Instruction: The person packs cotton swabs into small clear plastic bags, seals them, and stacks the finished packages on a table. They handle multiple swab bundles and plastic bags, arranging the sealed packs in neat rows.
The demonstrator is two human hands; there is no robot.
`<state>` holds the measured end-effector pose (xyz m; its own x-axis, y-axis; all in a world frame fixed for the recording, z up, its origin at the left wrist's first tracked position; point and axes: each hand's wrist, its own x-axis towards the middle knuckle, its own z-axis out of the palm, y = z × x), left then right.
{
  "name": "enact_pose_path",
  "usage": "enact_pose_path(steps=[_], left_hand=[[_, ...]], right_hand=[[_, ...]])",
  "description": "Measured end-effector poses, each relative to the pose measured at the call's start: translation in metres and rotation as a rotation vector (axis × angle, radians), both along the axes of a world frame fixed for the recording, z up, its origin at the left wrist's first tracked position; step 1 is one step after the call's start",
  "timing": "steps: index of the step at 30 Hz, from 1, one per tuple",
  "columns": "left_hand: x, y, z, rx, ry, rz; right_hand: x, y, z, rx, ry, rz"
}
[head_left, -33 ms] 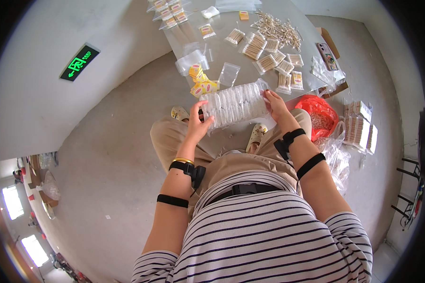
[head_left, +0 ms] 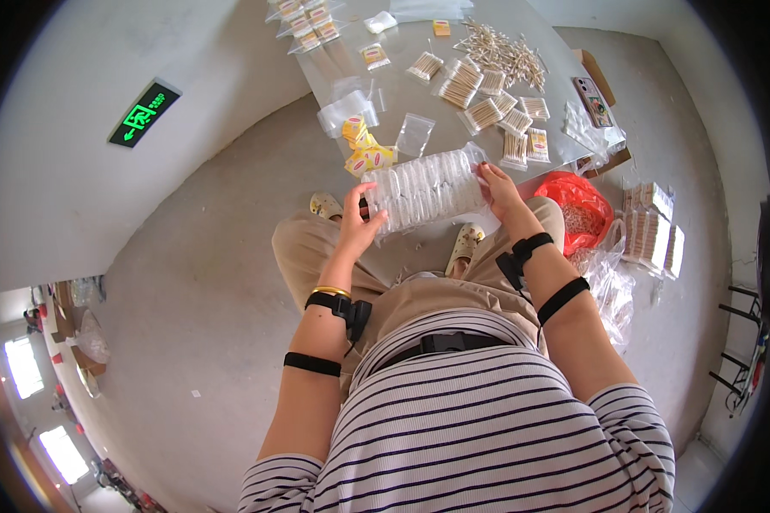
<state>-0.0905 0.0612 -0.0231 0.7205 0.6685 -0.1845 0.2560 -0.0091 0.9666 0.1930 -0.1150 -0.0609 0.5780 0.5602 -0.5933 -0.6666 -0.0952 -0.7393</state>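
I hold a long clear plastic sleeve of stacked round transparent pieces (head_left: 423, 190) level above my lap, one hand at each end. My left hand (head_left: 361, 224) grips its left end, and my right hand (head_left: 500, 190) presses against its right end. Both wrists carry black straps. Just beyond the sleeve is the near edge of a grey table (head_left: 402, 94). On it lie bundles of cotton swabs (head_left: 479, 90), small clear bags (head_left: 415, 134) and yellow packets (head_left: 368, 154).
A red plastic bag (head_left: 577, 209) sits on the floor by my right knee, with stacked packs of swabs (head_left: 650, 231) and clear bags beside it. A phone (head_left: 595, 90) lies at the table's right edge. A green lit sign (head_left: 143, 113) is on the left wall.
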Motion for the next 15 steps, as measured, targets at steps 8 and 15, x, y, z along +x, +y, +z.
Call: enact_pose_path(steps=[8, 15], left_hand=[[-0.004, 0.008, -0.001, 0.053, 0.018, -0.059], [0.009, -0.012, 0.023, 0.647, 0.208, -0.019]], right_hand=[[0.001, 0.000, -0.003, 0.006, -0.027, 0.027], [-0.005, 0.001, 0.004, 0.011, 0.001, -0.012]])
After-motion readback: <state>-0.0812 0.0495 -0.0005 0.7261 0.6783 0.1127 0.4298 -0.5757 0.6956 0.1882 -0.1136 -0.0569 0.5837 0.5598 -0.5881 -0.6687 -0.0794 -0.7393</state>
